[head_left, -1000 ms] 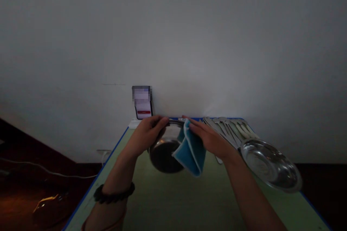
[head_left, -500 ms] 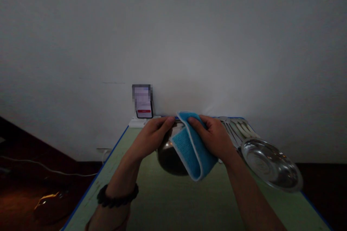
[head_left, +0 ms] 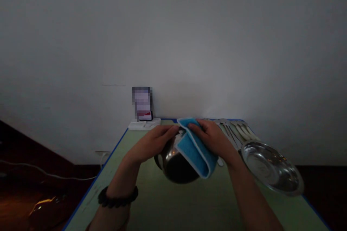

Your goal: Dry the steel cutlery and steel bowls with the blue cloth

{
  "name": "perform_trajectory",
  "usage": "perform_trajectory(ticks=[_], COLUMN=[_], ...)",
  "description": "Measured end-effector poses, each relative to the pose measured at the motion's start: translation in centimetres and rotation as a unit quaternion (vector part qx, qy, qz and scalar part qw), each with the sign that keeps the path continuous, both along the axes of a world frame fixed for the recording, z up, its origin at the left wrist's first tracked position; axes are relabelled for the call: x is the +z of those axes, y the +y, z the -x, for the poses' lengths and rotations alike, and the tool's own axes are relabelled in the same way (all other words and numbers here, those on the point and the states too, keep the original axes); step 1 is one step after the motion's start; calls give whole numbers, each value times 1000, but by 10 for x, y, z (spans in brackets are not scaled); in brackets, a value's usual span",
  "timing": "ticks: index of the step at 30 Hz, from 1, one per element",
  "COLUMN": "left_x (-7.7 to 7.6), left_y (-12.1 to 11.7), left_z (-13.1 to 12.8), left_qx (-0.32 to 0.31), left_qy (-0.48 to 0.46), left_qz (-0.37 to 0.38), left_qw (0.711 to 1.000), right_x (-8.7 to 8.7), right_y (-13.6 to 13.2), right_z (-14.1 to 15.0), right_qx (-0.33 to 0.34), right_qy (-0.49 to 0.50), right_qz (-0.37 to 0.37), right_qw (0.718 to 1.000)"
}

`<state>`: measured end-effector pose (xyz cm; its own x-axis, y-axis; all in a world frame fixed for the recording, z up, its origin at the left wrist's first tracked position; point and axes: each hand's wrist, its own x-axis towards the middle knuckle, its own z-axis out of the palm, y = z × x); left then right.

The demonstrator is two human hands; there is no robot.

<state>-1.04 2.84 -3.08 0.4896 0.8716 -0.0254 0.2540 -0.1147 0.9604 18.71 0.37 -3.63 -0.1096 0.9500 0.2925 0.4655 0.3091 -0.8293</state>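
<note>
A round, shiny metal vessel (head_left: pixel 173 162) is tilted between my hands above the table, with a dark side facing me. Its far part is covered, so I cannot tell its exact kind. My left hand (head_left: pixel 157 140) is closed on its upper left edge, thumb on top. In my right hand (head_left: pixel 214 135) is a folded blue cleaning cloth (head_left: pixel 193 151) with white edging. The cloth is pressed over the vessel's right side, and my right thumb lies on it.
A shallow metal dish (head_left: pixel 271 168) lies at the table's right edge. Behind it are several spoons and other utensils (head_left: pixel 244 130). A phone (head_left: pixel 143 104) stands on a white base (head_left: pixel 143 125) by the wall. The green table (head_left: pixel 173 209) has blue edging.
The vessel has tipped and moved slightly lower in view, showing more of its dark side. The cloth has shifted a little right with my right hand. Both hands keep their grip.
</note>
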Motion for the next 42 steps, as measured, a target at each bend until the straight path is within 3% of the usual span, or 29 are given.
perform_trajectory(ticks=[3,5,7,9,13,15,17,20,24,26,30,32,35,37,39,42], left_x=[1,1,-1,-4,-7,-6,-4,-3,-4,-5,-6,-6,-5,-4,-4,-7], left_y=[0,3,7,10,13,12,10,8,9,11,18,19,15,11,8,11], left_z=[-7,-7,-5,-1,3,2,-1,-4,-2,-2,-4,-3,1,2,0,-4], left_qx=[28,51,84,120,139,155,174,177,183,237,348,317,147,47,38,129], left_qy=[26,30,34,25,4,8,11,17,-28,-94,-227,-230,-135,-49,-10,-31], left_qz=[-69,-93,-105,-105,-94,-104,-120,-137,-108,-80,-36,4,81,70,18,-22], left_qw=[997,994,990,987,986,982,977,974,977,964,909,920,977,995,999,991], right_x=[-10,-15,-16,-16,-16,-18,-19,-19,-22,-28,-36,-32,-19,-12,-12,-24], right_y=[4,8,9,9,8,9,9,9,12,17,26,25,17,12,11,18], right_z=[11,14,11,3,-13,-13,-9,0,4,5,5,0,-12,-15,-12,0], right_qx=[-127,-161,-121,-38,95,88,35,-38,-33,-27,-62,-69,-27,14,36,-14], right_qy=[19,20,37,92,215,260,291,235,183,228,315,302,161,43,-16,43], right_qz=[-4,-14,-15,1,63,90,88,71,71,62,18,2,-10,-21,-32,-43], right_qw=[992,987,992,995,970,957,952,969,980,971,947,951,986,999,999,998])
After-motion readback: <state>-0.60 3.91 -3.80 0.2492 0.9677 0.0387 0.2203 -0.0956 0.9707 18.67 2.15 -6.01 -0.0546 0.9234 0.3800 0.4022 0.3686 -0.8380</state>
